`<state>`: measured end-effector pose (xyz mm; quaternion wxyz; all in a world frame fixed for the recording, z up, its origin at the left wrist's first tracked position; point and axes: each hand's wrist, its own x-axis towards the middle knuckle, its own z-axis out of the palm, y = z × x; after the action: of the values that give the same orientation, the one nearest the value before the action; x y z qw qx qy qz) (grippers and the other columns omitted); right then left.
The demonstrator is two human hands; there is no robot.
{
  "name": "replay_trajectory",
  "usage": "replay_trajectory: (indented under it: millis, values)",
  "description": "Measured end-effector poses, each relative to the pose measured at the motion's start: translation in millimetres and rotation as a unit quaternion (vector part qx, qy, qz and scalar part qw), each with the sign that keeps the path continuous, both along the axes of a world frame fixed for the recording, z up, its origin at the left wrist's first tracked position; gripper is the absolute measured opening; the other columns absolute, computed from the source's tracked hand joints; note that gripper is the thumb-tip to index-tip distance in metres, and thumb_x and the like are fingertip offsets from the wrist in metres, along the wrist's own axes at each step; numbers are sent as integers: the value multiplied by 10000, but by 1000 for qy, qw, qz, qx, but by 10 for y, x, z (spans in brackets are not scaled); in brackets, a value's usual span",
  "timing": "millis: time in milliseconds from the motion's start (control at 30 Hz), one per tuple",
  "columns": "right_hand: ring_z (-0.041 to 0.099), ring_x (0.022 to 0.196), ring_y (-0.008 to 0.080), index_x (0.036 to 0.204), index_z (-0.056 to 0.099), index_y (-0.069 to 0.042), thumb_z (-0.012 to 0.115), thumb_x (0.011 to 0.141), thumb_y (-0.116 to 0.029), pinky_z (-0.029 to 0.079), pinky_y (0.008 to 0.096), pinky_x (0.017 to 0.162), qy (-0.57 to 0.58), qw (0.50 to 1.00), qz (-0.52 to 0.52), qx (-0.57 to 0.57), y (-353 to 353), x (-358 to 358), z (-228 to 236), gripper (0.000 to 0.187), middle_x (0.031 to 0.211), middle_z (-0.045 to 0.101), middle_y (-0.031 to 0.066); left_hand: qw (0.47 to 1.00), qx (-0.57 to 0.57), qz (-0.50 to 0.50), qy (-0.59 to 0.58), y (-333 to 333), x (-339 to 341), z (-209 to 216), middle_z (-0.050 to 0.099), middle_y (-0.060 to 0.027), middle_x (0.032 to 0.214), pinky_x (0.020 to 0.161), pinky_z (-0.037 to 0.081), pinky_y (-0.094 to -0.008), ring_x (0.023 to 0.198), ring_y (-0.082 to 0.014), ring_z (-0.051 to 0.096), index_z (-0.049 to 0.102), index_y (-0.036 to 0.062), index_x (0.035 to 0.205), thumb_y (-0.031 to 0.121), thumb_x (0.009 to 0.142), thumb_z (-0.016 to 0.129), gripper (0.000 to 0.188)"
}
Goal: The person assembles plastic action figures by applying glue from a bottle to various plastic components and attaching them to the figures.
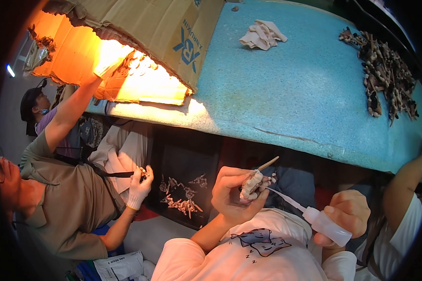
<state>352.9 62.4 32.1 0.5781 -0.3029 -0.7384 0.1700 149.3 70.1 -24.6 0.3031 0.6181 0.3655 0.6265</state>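
Note:
In front of my chest, my left hand (pixel 232 194) is closed around a small, pale, lumpy figurine (pixel 251 186). A thin tan stick (pixel 268 163) juts out past its upper end. My right hand (pixel 349 214) grips a translucent white squeeze bottle (pixel 327 225), tilted with its long thin nozzle (pixel 286 199) toward the left. The nozzle's tip reaches the side of the figurine by my left fingers; whether it touches cannot be made out. Both hands are just below the near edge of the blue table.
A blue-covered table (pixel 276 89) bears a crumpled cloth (pixel 262 35) and dark figurines (pixel 387 72). A brightly lit cardboard box (pixel 150 33) stands at left. A black bin (pixel 187 145) holds small pieces. A co-worker's gloved hand (pixel 138 189) is nearby; another person's arm (pixel 403 187) is at right.

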Motion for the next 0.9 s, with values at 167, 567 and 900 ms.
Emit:
replay_trajectory:
  millis: [167, 567, 900]
  values:
    - [392, 360, 111, 754, 593, -40, 801, 586, -324, 284, 209, 330, 4, 999, 34, 32, 35, -1, -8, 390, 468, 449, -11, 1000, -6, 7, -16, -18, 12, -23, 497, -168, 949, 682, 525, -269, 772, -189, 605, 483, -33, 977, -73, 618, 699, 421]
    - [378, 345, 103, 752, 589, -36, 805, 583, -316, 263, 206, 316, 12, 1000, 3, 14, 12, -19, -8, 392, 474, 457, -7, 1000, -17, 12, -6, -26, -6, -13, 498, -166, 954, 686, 521, -267, 770, -187, 603, 490, -28, 966, -68, 623, 699, 404]
    - [387, 344, 107, 747, 588, -31, 803, 588, -316, 293, 210, 322, 15, 999, -27, 22, -13, -47, -15, 391, 479, 463, -8, 1000, -11, 4, -11, -25, -23, -25, 495, -167, 959, 665, 513, -259, 763, -180, 596, 486, -32, 970, -73, 623, 698, 409]
